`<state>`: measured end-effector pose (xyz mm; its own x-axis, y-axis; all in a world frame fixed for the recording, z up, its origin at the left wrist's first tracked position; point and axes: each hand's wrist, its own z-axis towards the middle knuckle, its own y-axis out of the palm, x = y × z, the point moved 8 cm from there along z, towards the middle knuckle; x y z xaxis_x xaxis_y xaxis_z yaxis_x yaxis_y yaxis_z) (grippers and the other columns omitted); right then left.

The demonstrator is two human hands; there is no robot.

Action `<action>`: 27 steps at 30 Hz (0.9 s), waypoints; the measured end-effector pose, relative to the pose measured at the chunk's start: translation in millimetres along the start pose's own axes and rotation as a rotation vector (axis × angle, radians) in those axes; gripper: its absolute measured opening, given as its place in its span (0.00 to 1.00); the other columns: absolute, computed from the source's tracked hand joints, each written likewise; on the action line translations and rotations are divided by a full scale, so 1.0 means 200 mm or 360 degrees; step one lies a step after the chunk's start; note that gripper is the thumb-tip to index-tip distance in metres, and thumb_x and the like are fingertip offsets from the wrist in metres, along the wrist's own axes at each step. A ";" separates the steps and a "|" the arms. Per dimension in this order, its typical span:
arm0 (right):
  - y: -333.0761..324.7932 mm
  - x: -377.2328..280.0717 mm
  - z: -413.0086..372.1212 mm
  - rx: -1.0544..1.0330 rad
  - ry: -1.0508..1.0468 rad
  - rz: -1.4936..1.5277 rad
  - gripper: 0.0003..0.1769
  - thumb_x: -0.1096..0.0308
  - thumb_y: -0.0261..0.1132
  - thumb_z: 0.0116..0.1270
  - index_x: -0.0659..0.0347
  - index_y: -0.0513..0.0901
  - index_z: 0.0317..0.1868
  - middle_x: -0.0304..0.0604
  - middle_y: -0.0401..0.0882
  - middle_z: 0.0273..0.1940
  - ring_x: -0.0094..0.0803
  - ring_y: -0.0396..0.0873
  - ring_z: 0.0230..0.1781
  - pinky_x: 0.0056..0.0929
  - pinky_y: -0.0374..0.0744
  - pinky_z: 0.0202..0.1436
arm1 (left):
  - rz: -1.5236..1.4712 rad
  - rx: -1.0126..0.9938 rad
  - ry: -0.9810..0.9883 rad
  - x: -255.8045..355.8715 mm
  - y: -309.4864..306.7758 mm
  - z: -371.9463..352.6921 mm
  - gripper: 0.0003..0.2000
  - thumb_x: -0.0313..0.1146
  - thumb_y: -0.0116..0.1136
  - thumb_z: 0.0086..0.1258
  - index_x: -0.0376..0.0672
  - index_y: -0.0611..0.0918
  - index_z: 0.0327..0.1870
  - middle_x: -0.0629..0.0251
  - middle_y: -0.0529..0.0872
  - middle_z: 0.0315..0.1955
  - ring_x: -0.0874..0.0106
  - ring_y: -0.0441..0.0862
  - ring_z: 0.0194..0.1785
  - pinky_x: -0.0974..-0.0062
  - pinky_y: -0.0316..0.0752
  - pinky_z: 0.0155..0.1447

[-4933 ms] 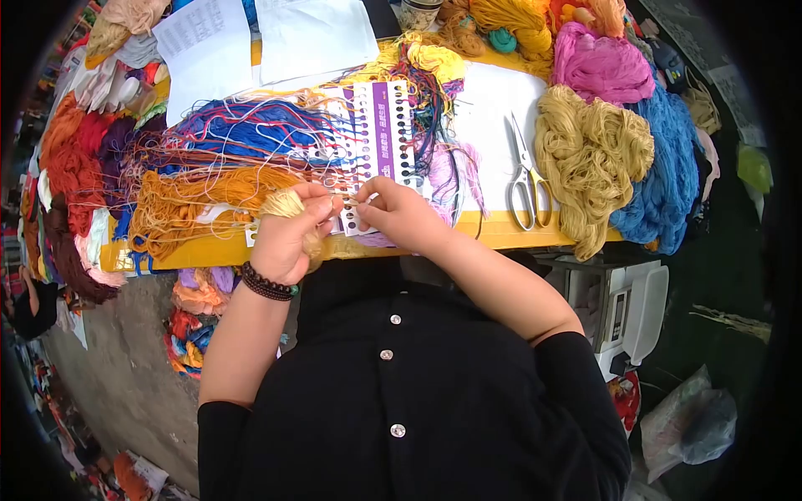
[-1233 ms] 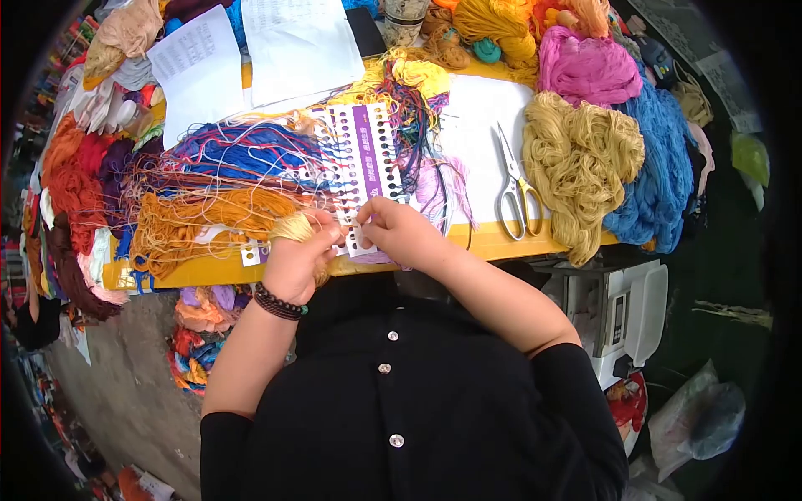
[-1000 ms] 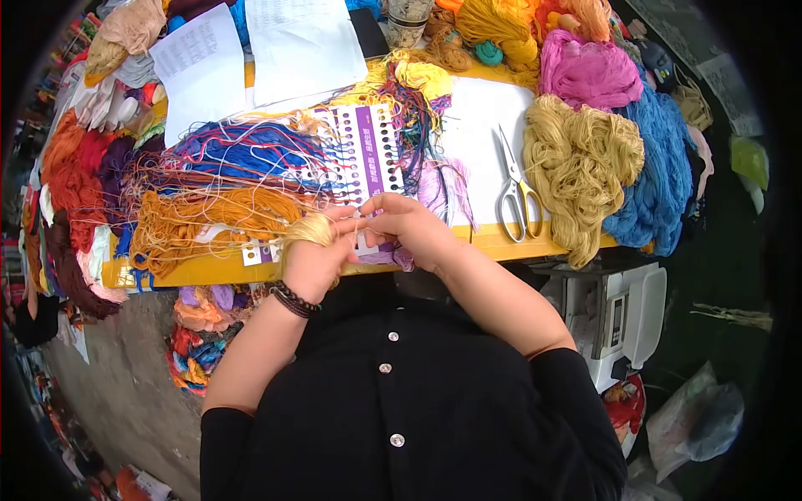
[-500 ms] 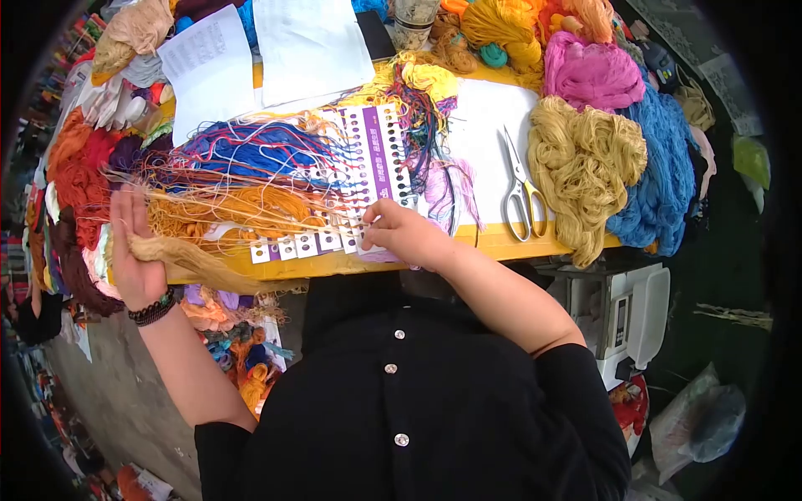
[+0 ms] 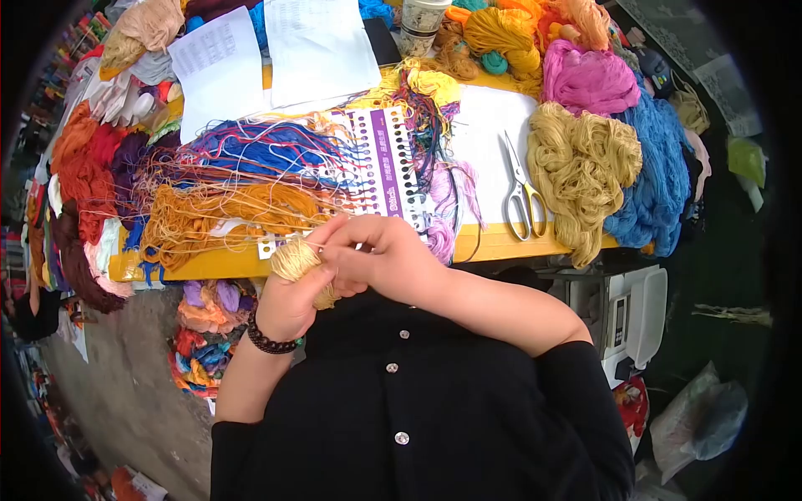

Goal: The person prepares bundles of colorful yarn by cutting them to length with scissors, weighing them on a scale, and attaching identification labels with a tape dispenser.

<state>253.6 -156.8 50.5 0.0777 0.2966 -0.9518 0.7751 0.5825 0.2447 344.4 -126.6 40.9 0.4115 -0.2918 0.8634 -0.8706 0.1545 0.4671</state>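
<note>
Pale yellow thread bundle (image 5: 294,260) at 6 o'clock edge of yellow table (image 5: 501,242) | left hand (image 5: 288,305) closed around it | right hand (image 5: 393,259) pinches its strand, at 3 o'clock | white-purple punched card (image 5: 386,163) at 12 o'clock | advice: keep strand short, taut.

black buttoned shirt (image 5: 418,401), beaded bracelet (image 5: 269,342)

The pale tan thread bundle (image 5: 294,259) looks soft, fibrous and faintly silky. The white-and-purple punched card (image 5: 386,163) is smooth, stiff paper. The silver scissors (image 5: 518,171) have shiny metal blades and glossy yellow plastic handles. The yellow tabletop (image 5: 217,265) looks smooth along its near edge.
</note>
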 end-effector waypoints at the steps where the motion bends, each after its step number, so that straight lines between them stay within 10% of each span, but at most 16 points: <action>1: -0.01 0.02 0.00 -0.0113 0.0018 0.0410 0.08 0.72 0.58 0.69 0.69 0.80 0.37 0.43 0.80 0.32 0.29 0.81 0.32 0.22 0.77 0.38 | -0.0002 0.0006 0.0005 -0.01 -0.03 -0.01 0.23 0.26 0.47 0.71 0.36 0.64 0.67 0.56 0.78 0.52 0.71 0.81 0.46 0.72 0.80 0.49; 4: -0.37 -0.29 -0.12 0.0254 -0.0428 0.0318 0.07 0.69 0.61 0.66 0.65 0.79 0.37 0.48 0.80 0.42 0.38 0.77 0.52 0.31 0.72 0.55 | -0.0292 0.0132 0.0183 0.04 -0.24 -0.07 0.21 0.26 0.47 0.71 0.38 0.67 0.65 0.57 0.84 0.44 0.71 0.82 0.30 0.77 0.79 0.39; 7: -0.91 -0.77 -0.51 0.0687 -0.0895 0.0303 0.06 0.71 0.59 0.67 0.65 0.78 0.39 0.38 0.74 0.33 0.25 0.69 0.36 0.22 0.66 0.38 | -0.0509 0.0410 0.0360 0.16 -0.65 -0.17 0.21 0.26 0.46 0.71 0.39 0.67 0.65 0.61 0.84 0.41 0.86 0.67 0.20 0.89 0.62 0.23; 10: -1.25 -1.03 -0.98 0.2162 -0.1205 -0.0608 0.08 0.71 0.61 0.67 0.67 0.82 0.42 0.37 0.78 0.32 0.18 0.72 0.30 0.16 0.69 0.32 | -0.0310 0.0574 0.0423 0.25 -0.75 -0.24 0.19 0.26 0.45 0.71 0.39 0.68 0.64 0.65 0.84 0.40 0.92 0.60 0.17 0.92 0.53 0.19; 12: -0.98 -1.01 -0.87 0.2118 -0.1273 -0.1735 0.07 0.71 0.62 0.66 0.66 0.83 0.39 0.37 0.81 0.34 0.21 0.75 0.31 0.17 0.72 0.33 | -0.0245 0.0630 0.0170 0.15 -0.66 -0.15 0.19 0.27 0.47 0.71 0.37 0.69 0.62 0.66 0.85 0.38 0.91 0.59 0.15 0.90 0.52 0.17; 17: -0.50 0.03 -0.11 0.0480 0.0036 -0.1152 0.12 0.63 0.62 0.63 0.64 0.84 0.39 0.56 0.81 0.30 0.46 0.81 0.33 0.36 0.78 0.39 | 0.0036 0.0136 -0.0542 -0.20 -0.16 0.13 0.17 0.36 0.48 0.72 0.38 0.74 0.58 0.60 0.83 0.48 0.83 0.74 0.24 0.89 0.61 0.20; 21: -0.50 0.32 0.01 0.0381 0.0174 -0.1163 0.13 0.64 0.59 0.65 0.65 0.84 0.39 0.47 0.82 0.27 0.35 0.80 0.26 0.32 0.77 0.32 | 0.0092 0.0237 -0.0800 -0.34 -0.19 0.20 0.19 0.41 0.48 0.72 0.41 0.74 0.58 0.61 0.81 0.52 0.75 0.82 0.43 0.84 0.74 0.32; 27: -0.53 0.40 -0.01 0.0375 0.0535 -0.0554 0.12 0.65 0.59 0.65 0.66 0.82 0.32 0.39 0.78 0.21 0.22 0.72 0.14 0.23 0.72 0.19 | 0.0191 0.0415 -0.0558 -0.35 -0.11 0.26 0.14 0.33 0.53 0.69 0.41 0.73 0.53 0.65 0.81 0.42 0.75 0.81 0.42 0.81 0.77 0.37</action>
<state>176.6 -193.2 -50.9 -0.3838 0.3647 -0.8483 0.8421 0.5152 -0.1596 321.1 -158.2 -39.1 0.2262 -0.5952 0.7711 -0.9640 -0.0229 0.2651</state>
